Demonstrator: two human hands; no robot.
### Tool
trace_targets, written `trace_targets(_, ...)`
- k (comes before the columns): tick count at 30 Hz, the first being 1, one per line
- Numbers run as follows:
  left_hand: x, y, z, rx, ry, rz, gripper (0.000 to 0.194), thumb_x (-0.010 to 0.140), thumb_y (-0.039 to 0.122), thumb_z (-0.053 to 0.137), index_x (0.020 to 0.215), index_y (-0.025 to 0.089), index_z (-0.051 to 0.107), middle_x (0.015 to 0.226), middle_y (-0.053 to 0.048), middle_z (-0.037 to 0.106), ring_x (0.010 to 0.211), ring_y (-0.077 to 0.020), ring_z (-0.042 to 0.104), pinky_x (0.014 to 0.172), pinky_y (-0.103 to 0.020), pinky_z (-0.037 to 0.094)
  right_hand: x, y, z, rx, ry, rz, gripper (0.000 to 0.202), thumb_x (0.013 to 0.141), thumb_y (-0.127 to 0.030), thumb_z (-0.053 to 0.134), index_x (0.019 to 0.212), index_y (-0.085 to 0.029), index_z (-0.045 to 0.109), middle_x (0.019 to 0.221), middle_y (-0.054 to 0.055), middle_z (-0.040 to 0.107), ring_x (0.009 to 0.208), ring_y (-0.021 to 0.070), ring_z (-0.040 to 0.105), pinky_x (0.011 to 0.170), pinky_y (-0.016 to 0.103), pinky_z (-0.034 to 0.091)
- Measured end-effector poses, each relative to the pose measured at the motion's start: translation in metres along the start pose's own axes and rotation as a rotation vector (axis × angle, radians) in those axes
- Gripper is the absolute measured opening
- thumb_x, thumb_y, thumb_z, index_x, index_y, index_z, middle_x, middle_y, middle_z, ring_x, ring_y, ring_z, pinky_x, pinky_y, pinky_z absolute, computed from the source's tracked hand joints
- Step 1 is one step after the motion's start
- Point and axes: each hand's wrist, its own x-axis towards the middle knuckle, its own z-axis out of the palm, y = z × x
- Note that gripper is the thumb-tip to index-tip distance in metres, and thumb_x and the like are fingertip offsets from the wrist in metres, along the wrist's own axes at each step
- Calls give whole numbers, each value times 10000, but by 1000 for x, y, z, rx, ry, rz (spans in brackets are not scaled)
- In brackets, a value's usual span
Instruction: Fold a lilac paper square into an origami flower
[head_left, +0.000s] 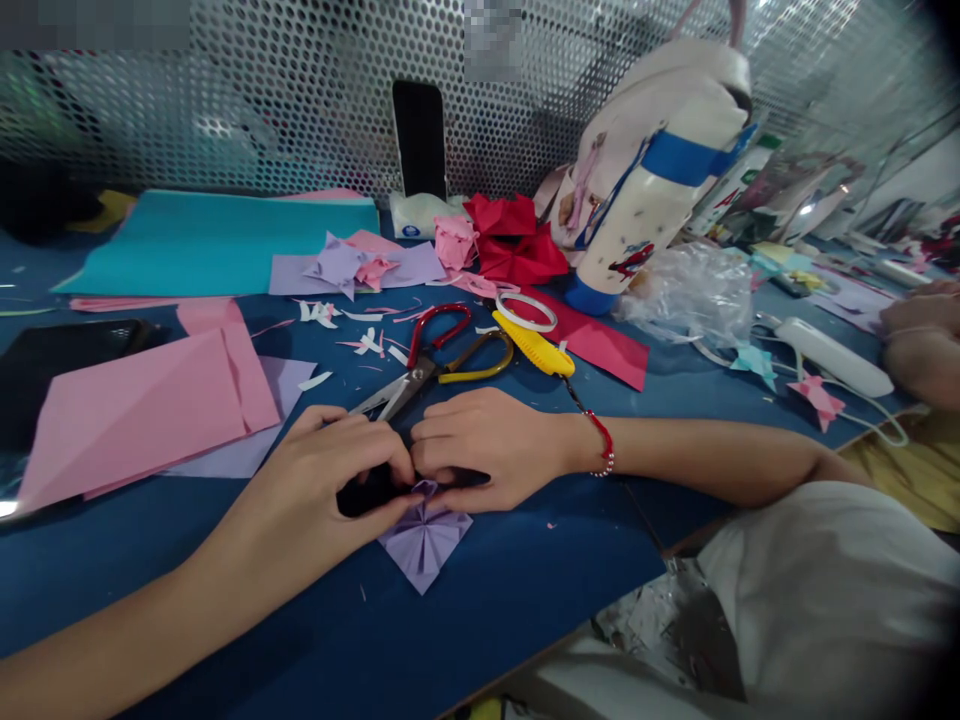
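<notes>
A small square of purple folded paper (425,545), with creases fanning out from its middle, lies on the blue table. My left hand (330,475) pinches its upper edge between thumb and forefinger. From the other side my right hand (487,450), with a red bracelet at the wrist, pinches the same edge close by. The fingers partly hide the top of the paper. Just beyond my knuckles lie scissors (424,372) with one red and one yellow handle, blades apart. A yellow cutter (534,343) rests beside them.
Pink paper sheets (150,400) lie at left, near a blue-green sheet (225,240). Folded red paper (517,250), a phone (420,140) and a bottle (645,210) stand behind. White tape (527,311) and paper scraps lie mid-table. Another person's hand (926,330) is at far right.
</notes>
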Motion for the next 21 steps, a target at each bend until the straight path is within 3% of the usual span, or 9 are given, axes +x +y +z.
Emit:
trace_targets(6,1,-4,1,-43,-17,-24,129,1147,348,772,1034,322,716,882,123,737,759,-175,589,1026,-411,403,-2,3,3,43,39,-12,371,1375,-492,648,1101,-245,680,1050,47,737,1031,252,618,873,373,398)
trace_targets(11,1,-15,-2,-96,-77,-34,288,1183,567,838,1012,340,787,893,102,779,799,-187,619,1053,-400,459,-3,3,3,43,8,9,354,1366,-498,654,1117,-249,691,1034,38,727,1001,251,611,854,375,386)
trace_targets(15,0,-18,-1,-110,-79,-88,417,1180,710,827,981,344,797,822,76,722,860,-214,653,1068,-400,496,-5,3,6,54,32,1,373,1372,-518,637,1119,-249,690,1027,38,732,998,252,607,853,379,387)
trace_targets(21,-2,-16,5,-86,-74,-153,464,1105,766,848,930,340,786,791,62,705,836,-221,624,1101,-414,544,-6,5,7,98,75,-21,374,1379,-507,612,1109,-253,661,1051,44,746,1029,248,623,871,376,407)
